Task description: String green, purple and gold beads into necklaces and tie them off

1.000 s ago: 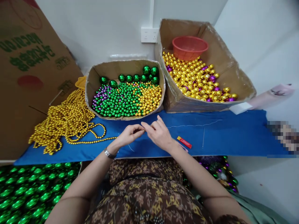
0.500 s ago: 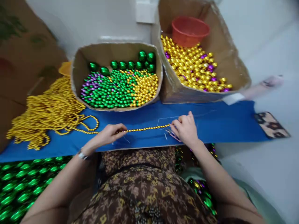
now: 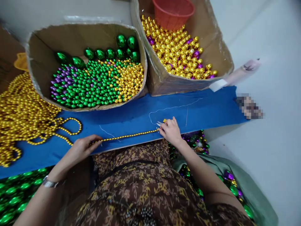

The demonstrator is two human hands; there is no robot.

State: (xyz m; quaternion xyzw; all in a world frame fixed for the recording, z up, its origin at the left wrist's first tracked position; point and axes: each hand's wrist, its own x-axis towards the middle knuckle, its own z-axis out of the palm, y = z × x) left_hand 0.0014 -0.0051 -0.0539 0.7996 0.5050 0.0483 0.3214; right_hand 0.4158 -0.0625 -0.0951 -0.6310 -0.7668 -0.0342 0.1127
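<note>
A strand of gold beads [image 3: 130,136] is stretched nearly straight over the front of the blue-covered table. My left hand [image 3: 81,149] pinches it at the left, its thumb and fingers pressed together. At the strand's right end is my right hand [image 3: 170,130], closed around small scissors [image 3: 160,124] whose metal blades stick out to the left by the last beads. Whether those fingers also grip the strand I cannot tell. A yellow bit [image 3: 164,120] shows above the fingers. To the left, the strand runs toward a heap of gold bead strands [image 3: 30,100].
Behind my hands stand a cardboard box of green, purple and gold beads [image 3: 91,84] and a box of larger gold beads [image 3: 174,50] holding a red tub [image 3: 174,14]. Loose white thread [image 3: 174,108] lies on the blue cloth [image 3: 209,110]. Green beads [image 3: 21,188] sit below left.
The view has shifted, so the boxes sit further left and larger. The scissor blades, lower beside my right hand before, now point left at the strand's end. The strand remains stretched.
</note>
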